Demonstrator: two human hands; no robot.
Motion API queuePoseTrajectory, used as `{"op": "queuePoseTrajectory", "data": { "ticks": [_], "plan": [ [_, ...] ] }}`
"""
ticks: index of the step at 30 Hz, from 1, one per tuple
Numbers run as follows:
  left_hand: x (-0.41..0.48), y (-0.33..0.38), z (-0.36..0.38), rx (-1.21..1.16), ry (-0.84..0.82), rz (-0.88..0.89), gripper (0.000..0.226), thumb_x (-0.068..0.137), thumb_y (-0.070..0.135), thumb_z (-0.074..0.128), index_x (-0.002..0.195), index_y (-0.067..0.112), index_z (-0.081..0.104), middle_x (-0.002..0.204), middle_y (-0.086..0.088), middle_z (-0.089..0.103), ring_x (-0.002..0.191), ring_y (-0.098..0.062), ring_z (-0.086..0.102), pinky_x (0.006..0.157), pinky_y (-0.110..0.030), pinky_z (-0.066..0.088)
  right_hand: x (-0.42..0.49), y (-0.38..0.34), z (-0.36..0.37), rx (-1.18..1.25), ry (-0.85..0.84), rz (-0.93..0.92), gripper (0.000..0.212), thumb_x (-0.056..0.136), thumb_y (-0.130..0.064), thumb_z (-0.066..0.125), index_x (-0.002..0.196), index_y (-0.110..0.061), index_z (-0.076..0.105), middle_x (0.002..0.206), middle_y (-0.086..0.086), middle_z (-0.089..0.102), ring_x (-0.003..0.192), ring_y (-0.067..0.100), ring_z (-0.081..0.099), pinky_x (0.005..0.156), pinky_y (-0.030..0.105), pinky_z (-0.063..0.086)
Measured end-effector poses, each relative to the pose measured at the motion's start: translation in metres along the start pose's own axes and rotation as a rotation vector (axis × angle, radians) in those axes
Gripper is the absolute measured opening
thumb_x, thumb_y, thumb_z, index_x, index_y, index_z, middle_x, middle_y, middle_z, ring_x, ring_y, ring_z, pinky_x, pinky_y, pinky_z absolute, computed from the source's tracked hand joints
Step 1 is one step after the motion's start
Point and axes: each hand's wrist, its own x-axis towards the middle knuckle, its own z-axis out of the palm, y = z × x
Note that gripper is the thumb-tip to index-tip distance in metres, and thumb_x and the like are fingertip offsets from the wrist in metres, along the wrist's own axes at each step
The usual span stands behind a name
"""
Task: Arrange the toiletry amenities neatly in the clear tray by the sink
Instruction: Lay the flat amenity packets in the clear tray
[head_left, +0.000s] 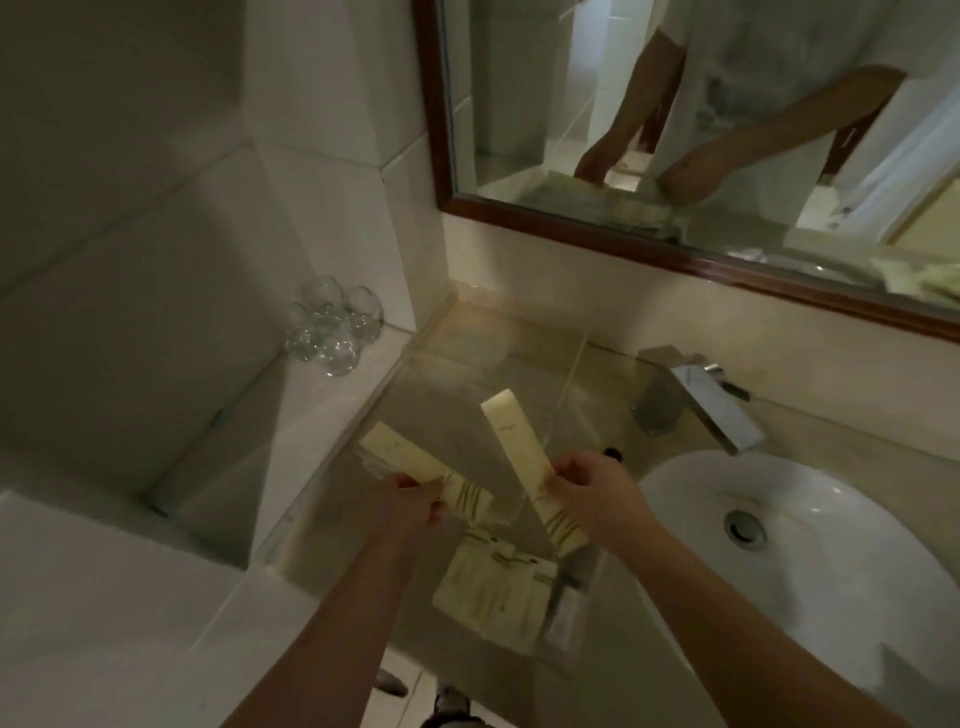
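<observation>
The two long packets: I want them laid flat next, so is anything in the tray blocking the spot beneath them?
Nothing visible does. The left packet and right packet hang over bare clear tray; the flat sachets lie nearer the person.

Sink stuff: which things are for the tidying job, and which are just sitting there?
For the job: left hand, right hand, left packet, right packet, flat packets, clear tray.
Just there: glass cups, tap, sink, mirror.
</observation>
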Motion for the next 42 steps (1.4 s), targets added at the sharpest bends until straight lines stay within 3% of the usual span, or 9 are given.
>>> {"op": "queuePoseTrajectory", "data": {
  "ticks": [7, 12, 15, 17, 20, 23, 25, 28, 42],
  "plan": [
    [0.051, 0.009, 0.008, -0.104, -0.072, -0.143, 0.012, 0.083, 0.001, 0.064, 0.094, -0.001, 0.061, 0.071, -0.013, 0.065, 0.049, -0.016, 0.059, 0.043, -0.024, 0.047, 0.102, -0.049, 0.050, -0.378, -0.066, 0.009, 0.008, 0.092, -0.023, 0.057, 0.088, -0.024, 0.064, 0.084, -0.001, 0.065, 0.073, 0.014, 0.060, 0.061, 0.027, 0.046],
    [0.051, 0.017, 0.006, -0.127, -0.140, -0.258, 0.003, 0.083, 0.003, 0.063, 0.080, 0.001, 0.064, 0.071, -0.013, 0.069, 0.058, -0.022, 0.066, 0.045, -0.024, 0.049, 0.143, -0.061, 0.071, -0.617, -0.191, 0.026, 0.020, 0.089, -0.015, 0.053, 0.098, -0.021, 0.070, 0.095, 0.005, 0.069, 0.089, 0.023, 0.066, 0.071, 0.029, 0.050],
    [0.046, 0.026, -0.003, -0.089, -0.243, -0.323, 0.014, 0.086, 0.013, 0.057, 0.087, 0.002, 0.066, 0.082, -0.014, 0.071, 0.065, -0.024, 0.066, 0.050, -0.027, 0.052, 0.154, -0.063, 0.078, -0.704, -0.233, 0.011, 0.024, 0.087, -0.012, 0.054, 0.100, -0.019, 0.072, 0.104, 0.007, 0.071, 0.097, 0.025, 0.065, 0.076, 0.029, 0.050],
    [0.046, 0.027, -0.010, 0.069, -0.268, -0.231, 0.021, 0.086, 0.021, 0.053, 0.092, 0.005, 0.065, 0.089, -0.011, 0.069, 0.072, -0.023, 0.064, 0.058, -0.034, 0.057, 0.157, -0.061, 0.081, -0.734, -0.246, 0.025, 0.024, 0.086, -0.011, 0.055, 0.102, -0.016, 0.073, 0.106, 0.007, 0.071, 0.100, 0.025, 0.065, 0.077, 0.027, 0.049],
    [0.047, 0.027, -0.014, 0.660, -0.169, 0.337, 0.017, 0.088, 0.028, 0.049, 0.089, 0.016, 0.062, 0.090, 0.001, 0.064, 0.082, -0.017, 0.060, 0.074, -0.037, 0.053, 0.159, -0.055, 0.084, -0.752, -0.246, 0.036, 0.024, 0.085, -0.015, 0.056, 0.101, -0.018, 0.073, 0.105, 0.005, 0.072, 0.100, 0.024, 0.065, 0.079, 0.029, 0.051],
    [0.054, 0.022, -0.007, 1.164, -0.235, 0.790, 0.029, 0.092, 0.030, 0.039, 0.105, 0.013, 0.060, 0.120, -0.008, 0.054, 0.115, -0.025, 0.048, 0.097, -0.041, 0.040, 0.159, -0.051, 0.086, -0.743, -0.186, 0.032, 0.019, 0.084, -0.022, 0.058, 0.099, -0.021, 0.070, 0.101, 0.004, 0.070, 0.098, 0.025, 0.065, 0.075, 0.028, 0.050],
    [0.063, 0.014, -0.006, 1.366, -0.403, 0.731, 0.046, 0.093, 0.037, 0.038, 0.130, 0.012, 0.048, 0.147, -0.012, 0.035, 0.139, -0.031, 0.025, 0.113, -0.048, 0.020, 0.158, -0.049, 0.086, -0.761, -0.144, 0.014, 0.015, 0.085, -0.027, 0.059, 0.098, -0.022, 0.065, 0.100, 0.005, 0.069, 0.097, 0.027, 0.064, 0.073, 0.029, 0.047],
    [0.070, 0.006, -0.013, 1.511, -0.453, 0.677, 0.061, 0.094, 0.047, 0.034, 0.146, 0.017, 0.027, 0.159, -0.008, 0.014, 0.146, -0.029, 0.008, 0.116, -0.053, 0.007, 0.157, -0.045, 0.091, -0.789, -0.164, -0.004, 0.016, 0.085, -0.030, 0.061, 0.099, -0.021, 0.061, 0.099, 0.003, 0.066, 0.095, 0.026, 0.063, 0.073, 0.031, 0.050],
    [0.078, 0.010, -0.044, 1.474, -0.334, 0.648, 0.059, 0.091, 0.034, 0.045, 0.145, 0.017, 0.029, 0.159, -0.009, 0.011, 0.146, -0.032, 0.004, 0.117, -0.051, 0.001, 0.167, -0.055, 0.131, -0.711, -0.192, -0.087, 0.023, 0.078, -0.025, 0.068, 0.100, -0.023, 0.061, 0.099, 0.001, 0.068, 0.094, 0.025, 0.063, 0.074, 0.033, 0.052]
  ]
}}
